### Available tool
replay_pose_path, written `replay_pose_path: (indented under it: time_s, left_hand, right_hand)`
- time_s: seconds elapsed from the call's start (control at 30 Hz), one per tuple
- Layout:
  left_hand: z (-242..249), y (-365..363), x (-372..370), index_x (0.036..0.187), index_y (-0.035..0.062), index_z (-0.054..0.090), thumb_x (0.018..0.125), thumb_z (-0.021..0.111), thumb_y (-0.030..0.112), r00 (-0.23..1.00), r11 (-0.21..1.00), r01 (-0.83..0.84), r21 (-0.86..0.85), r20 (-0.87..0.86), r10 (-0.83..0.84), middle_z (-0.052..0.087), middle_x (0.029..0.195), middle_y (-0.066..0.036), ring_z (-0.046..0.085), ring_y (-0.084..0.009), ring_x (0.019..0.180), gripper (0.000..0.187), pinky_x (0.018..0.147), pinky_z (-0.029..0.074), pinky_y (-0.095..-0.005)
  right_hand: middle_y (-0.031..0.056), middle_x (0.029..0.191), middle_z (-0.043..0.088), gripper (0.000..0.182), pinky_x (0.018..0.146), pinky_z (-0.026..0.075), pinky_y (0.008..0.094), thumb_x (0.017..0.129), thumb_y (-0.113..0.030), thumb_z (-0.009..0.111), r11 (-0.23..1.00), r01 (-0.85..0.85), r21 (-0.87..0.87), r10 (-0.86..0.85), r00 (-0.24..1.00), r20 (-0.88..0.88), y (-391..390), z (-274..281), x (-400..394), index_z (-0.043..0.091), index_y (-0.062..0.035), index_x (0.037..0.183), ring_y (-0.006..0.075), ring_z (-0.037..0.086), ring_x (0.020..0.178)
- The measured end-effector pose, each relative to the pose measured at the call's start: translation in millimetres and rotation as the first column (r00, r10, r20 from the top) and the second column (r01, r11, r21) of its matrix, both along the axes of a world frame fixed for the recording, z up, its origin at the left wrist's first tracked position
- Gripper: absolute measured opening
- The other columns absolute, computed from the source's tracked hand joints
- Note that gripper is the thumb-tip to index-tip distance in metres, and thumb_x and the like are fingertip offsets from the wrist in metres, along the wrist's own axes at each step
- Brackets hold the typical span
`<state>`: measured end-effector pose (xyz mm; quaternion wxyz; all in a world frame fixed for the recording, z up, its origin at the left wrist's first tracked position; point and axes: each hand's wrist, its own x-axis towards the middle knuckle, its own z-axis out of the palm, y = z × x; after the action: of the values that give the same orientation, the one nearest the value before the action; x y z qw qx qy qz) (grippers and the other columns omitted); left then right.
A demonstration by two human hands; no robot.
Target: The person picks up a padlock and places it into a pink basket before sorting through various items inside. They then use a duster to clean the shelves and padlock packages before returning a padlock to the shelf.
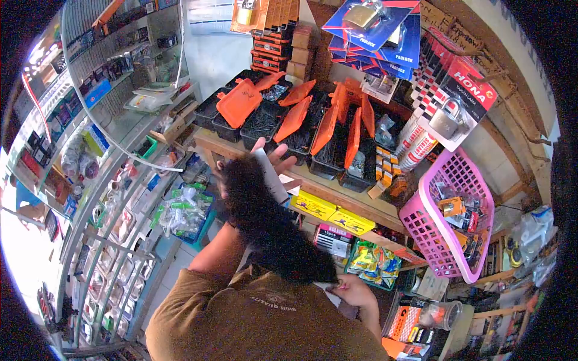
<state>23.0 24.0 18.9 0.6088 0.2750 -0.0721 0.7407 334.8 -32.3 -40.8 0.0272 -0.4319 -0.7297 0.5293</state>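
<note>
A long black fluffy duster (271, 222) runs slantwise across the middle of the view, in front of my body. My left hand (283, 159) is raised before the wooden shelf, its fingers round a flat white box-like piece (271, 175). The duster's upper end covers much of that hand and part of the white piece. At the duster's lower right end, my right hand (354, 290) is closed with fingers pinched on it. Whether a handle lies inside that grip is hidden. A greyish edge shows under the right hand, too little to name.
Black bins with orange lids (239, 103) line the wooden shelf (361, 201). Packaged padlocks (448, 123) hang above at right. A pink basket (415, 231) holds small packs. Bagged goods (183, 210) sit low at left beside a glass display case (123, 90). Yellow boxes (313, 206) sit under the shelf.
</note>
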Motion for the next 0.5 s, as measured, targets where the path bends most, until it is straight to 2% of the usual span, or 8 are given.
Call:
replay_pose_path:
  time_s: [0.03, 0.1, 0.13, 0.17, 0.27, 0.37, 0.43, 0.5]
  left_hand:
    - [23, -12, 4, 0.135, 0.0134, 0.024, 0.075, 0.029, 0.071, 1.000, 0.999, -0.002, -0.053, -0.029, 0.000, 0.029, 0.135, -0.019, 0.033, -0.0381, 0.121, 0.084, 0.094, 0.025, -0.0618]
    - [24, -16, 3, 0.135, 0.0137, 0.026, 0.077, 0.027, 0.070, 0.840, 0.929, 0.321, 0.181, 0.398, -0.368, 0.032, 0.135, -0.017, 0.034, -0.0376, 0.120, 0.081, 0.093, 0.028, -0.0606]
    - [33, -13, 10, 0.134, 0.0141, 0.027, 0.078, 0.026, 0.069, 0.993, 0.965, -0.060, -0.255, 0.079, 0.082, 0.033, 0.134, -0.016, 0.034, -0.0371, 0.120, 0.078, 0.092, 0.031, -0.0599]
    - [26, -10, 9, 0.135, 0.0142, 0.027, 0.079, 0.026, 0.068, 0.999, 1.000, 0.026, -0.010, -0.039, -0.027, 0.033, 0.134, -0.016, 0.034, -0.0367, 0.121, 0.077, 0.091, 0.032, -0.0602]
    - [21, -6, 9, 0.133, 0.0105, 0.027, 0.077, 0.030, 0.069, 0.998, 0.999, -0.018, 0.034, -0.053, 0.020, 0.035, 0.132, -0.019, 0.037, -0.0349, 0.119, 0.081, 0.092, 0.033, -0.0590]
    - [35, -13, 14, 0.131, 0.0064, 0.031, 0.078, 0.030, 0.067, 0.998, 0.971, -0.059, -0.233, 0.019, 0.066, 0.036, 0.132, -0.019, 0.037, -0.0368, 0.118, 0.081, 0.098, 0.032, -0.0483]
    - [21, -4, 12, 0.136, 0.0138, 0.021, 0.076, 0.030, 0.070, 0.998, 1.000, 0.005, -0.010, -0.069, -0.006, 0.032, 0.134, -0.018, 0.035, -0.0368, 0.120, 0.083, 0.094, 0.030, -0.0580]
    - [17, 1, 8, 0.137, 0.0138, 0.018, 0.077, 0.030, 0.070, 0.992, 0.988, 0.129, 0.087, -0.007, -0.129, 0.030, 0.136, -0.018, 0.034, -0.0360, 0.121, 0.083, 0.095, 0.029, -0.0581]
  right_hand:
    - [0.0014, 0.059, 0.054, 0.011, 0.050, 0.038, 0.0271, 0.075, -0.010, 0.062, 0.993, 0.102, 0.051, -0.103, 0.995, 0.016, 1, 16, -6, 0.057, -0.0019, 0.080, 0.0078, 0.043, 0.056]
    - [0.0010, 0.062, 0.056, 0.012, 0.052, 0.039, 0.0264, 0.075, -0.010, 0.061, 0.979, 0.203, 0.034, -0.205, 0.975, 0.083, -1, 28, -10, 0.058, -0.0018, 0.084, 0.0072, 0.044, 0.059]
    - [0.0011, 0.064, 0.056, 0.014, 0.053, 0.040, 0.0255, 0.075, -0.009, 0.061, 0.995, 0.026, 0.097, -0.024, 0.999, -0.024, 2, 4, -1, 0.058, -0.0020, 0.086, 0.0071, 0.046, 0.060]
    - [0.0012, 0.066, 0.057, 0.015, 0.054, 0.041, 0.0247, 0.075, -0.009, 0.061, 0.974, -0.143, 0.176, 0.166, 0.979, -0.120, 3, -12, 6, 0.059, -0.0021, 0.088, 0.0070, 0.047, 0.061]
    - [0.0018, 0.069, 0.058, 0.017, 0.055, 0.041, 0.0251, 0.075, -0.011, 0.062, 0.994, 0.013, 0.105, -0.011, 1.000, -0.019, 6, -8, 8, 0.059, -0.0021, 0.090, 0.0087, 0.049, 0.062]
    - [0.0021, 0.067, 0.058, 0.018, 0.054, 0.041, 0.0273, 0.076, -0.014, 0.063, 0.978, 0.173, 0.115, -0.179, 0.983, 0.045, 1, 20, 0, 0.059, -0.0020, 0.088, 0.0097, 0.049, 0.060]
    - [0.0019, 0.061, 0.055, 0.017, 0.050, 0.040, 0.0278, 0.075, -0.015, 0.064, 0.982, -0.176, 0.064, 0.174, 0.984, 0.044, 1, 9, 5, 0.059, -0.0015, 0.084, 0.0098, 0.048, 0.057]
    - [0.0038, 0.059, 0.054, 0.017, 0.050, 0.039, 0.0282, 0.074, -0.014, 0.065, 0.996, -0.071, 0.047, 0.076, 0.991, -0.111, -2, 7, 3, 0.057, -0.0011, 0.082, 0.0101, 0.047, 0.056]
